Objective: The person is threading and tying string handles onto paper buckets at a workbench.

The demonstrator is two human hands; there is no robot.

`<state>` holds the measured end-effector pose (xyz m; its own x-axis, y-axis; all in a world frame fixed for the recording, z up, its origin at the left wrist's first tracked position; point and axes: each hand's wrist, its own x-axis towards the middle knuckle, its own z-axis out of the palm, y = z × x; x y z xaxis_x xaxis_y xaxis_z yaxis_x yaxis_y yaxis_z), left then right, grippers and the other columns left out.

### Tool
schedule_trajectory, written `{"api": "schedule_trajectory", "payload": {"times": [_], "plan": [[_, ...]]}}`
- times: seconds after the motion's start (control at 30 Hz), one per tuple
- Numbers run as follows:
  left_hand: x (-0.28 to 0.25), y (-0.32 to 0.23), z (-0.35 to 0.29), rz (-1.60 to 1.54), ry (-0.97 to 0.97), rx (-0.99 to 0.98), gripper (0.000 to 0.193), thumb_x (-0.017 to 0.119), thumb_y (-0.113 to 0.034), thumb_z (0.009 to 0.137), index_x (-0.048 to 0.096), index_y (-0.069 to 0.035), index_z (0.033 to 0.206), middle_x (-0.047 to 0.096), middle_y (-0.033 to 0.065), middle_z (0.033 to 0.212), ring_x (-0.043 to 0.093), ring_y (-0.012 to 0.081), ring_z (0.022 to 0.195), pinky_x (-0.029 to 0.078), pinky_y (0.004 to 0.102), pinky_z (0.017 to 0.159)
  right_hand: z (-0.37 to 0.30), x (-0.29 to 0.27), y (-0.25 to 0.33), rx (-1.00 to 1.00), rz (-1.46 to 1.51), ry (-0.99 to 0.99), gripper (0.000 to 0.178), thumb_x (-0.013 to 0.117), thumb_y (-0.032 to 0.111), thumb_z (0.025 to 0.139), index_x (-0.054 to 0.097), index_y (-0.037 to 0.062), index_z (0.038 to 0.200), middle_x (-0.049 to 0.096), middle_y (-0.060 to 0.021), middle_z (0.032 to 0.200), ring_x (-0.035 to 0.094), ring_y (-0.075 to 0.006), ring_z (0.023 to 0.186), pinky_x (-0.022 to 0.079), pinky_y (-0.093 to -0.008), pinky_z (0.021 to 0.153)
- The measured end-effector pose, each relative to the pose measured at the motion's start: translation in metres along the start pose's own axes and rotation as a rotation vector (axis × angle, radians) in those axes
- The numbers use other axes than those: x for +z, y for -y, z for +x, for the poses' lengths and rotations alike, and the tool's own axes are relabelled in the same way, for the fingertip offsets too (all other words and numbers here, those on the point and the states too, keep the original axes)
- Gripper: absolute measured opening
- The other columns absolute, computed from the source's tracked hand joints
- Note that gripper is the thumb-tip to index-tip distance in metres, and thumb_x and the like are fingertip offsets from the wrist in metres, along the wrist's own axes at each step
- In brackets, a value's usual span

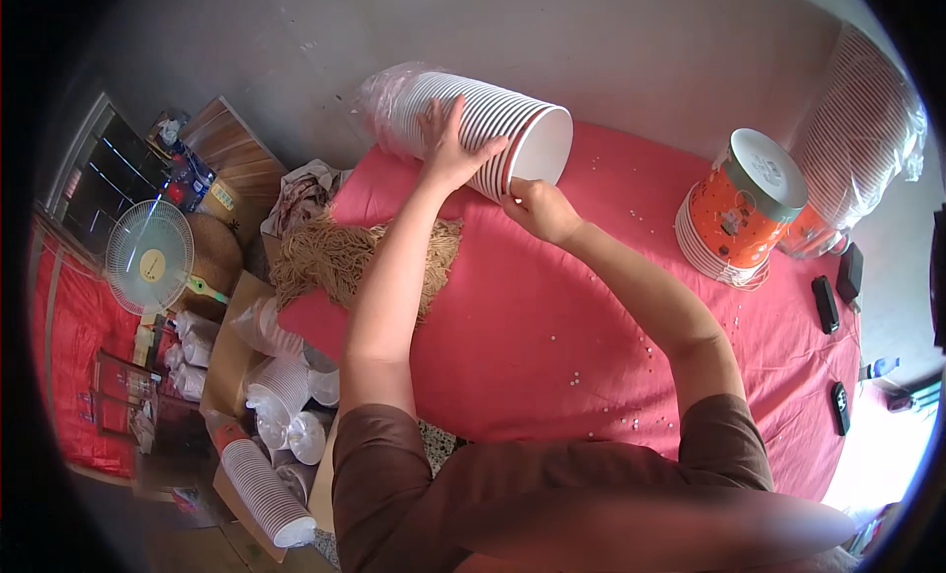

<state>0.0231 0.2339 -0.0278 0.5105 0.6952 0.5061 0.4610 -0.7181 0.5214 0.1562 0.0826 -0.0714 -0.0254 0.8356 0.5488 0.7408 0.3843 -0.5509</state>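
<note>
A long stack of nested white paper buckets [481, 108] lies on its side on the red-covered table, its mouth facing right. Clear plastic wrap [384, 105] covers its far left end. My left hand [455, 151] lies across the near side of the stack with fingers spread and the thumb toward the mouth. At the lower edge of the mouth, my right hand [542, 210] is closed on the rim of the end bucket [545, 144]. A strip of orange shows just behind that rim. The right fingertips are partly hidden by the hand.
Tan cords [325, 261] lie in a heap at the table's left. Orange printed buckets [724, 218] stand stacked at right, beside a tall plastic-wrapped stack [857, 130]. Small white beads dot the red cloth [512, 346]. A carton [235, 361] of wrapped tubs and a fan [150, 258] stand left.
</note>
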Motion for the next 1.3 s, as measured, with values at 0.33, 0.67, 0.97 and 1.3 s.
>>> {"api": "schedule_trajectory", "payload": {"times": [0.33,0.67,0.97,1.3], "plan": [[0.004,-0.004,0.005,0.008,0.023,-0.009,0.111,0.07,-0.072,0.069,0.022,-0.019,0.154,0.001,0.0282,0.159,-0.008,0.0505,0.145,0.009,0.0616,0.116,-0.019,-0.02,0.009,0.082,-0.137,-0.082,0.013,0.063,0.013,0.079,0.061,0.0002,0.077,0.065,-0.0208,0.07,0.066,-0.0386,0.067,0.053,-0.0469,0.064],[0.015,0.015,0.011,0.064,-0.101,0.035,0.111,0.072,-0.072,0.068,0.025,-0.017,0.153,0.009,0.031,0.157,-0.001,0.0552,0.143,0.015,0.0628,0.114,-0.066,-0.112,0.052,-0.032,-0.459,0.014,0.009,0.062,0.012,0.079,0.059,0.0042,0.079,0.063,-0.0153,0.065,0.064,-0.0354,0.062,0.052,-0.0448,0.056],[-0.001,0.019,0.013,-0.006,0.03,0.056,0.113,0.07,-0.073,0.071,0.02,-0.014,0.154,0.0,0.0343,0.157,-0.009,0.0542,0.143,0.011,0.062,0.115,-0.092,-0.168,0.112,-0.109,-0.369,0.076,0.013,0.066,0.011,0.077,0.062,0.0056,0.088,0.064,-0.0115,0.073,0.065,-0.0311,0.072,0.051,-0.0428,0.06],[-0.064,0.022,-0.05,-0.185,-0.075,-0.05,0.048,0.069,-0.02,0.087,0.054,-0.006,0.13,0.062,0.0167,0.127,0.059,0.0273,0.118,0.047,0.0367,0.097,-0.116,-0.175,0.132,-0.2,-0.215,0.494,0.017,0.065,0.003,0.069,0.06,0.0044,0.085,0.059,-0.0093,0.069,0.062,-0.0308,0.067,0.049,-0.0422,0.06]]}}
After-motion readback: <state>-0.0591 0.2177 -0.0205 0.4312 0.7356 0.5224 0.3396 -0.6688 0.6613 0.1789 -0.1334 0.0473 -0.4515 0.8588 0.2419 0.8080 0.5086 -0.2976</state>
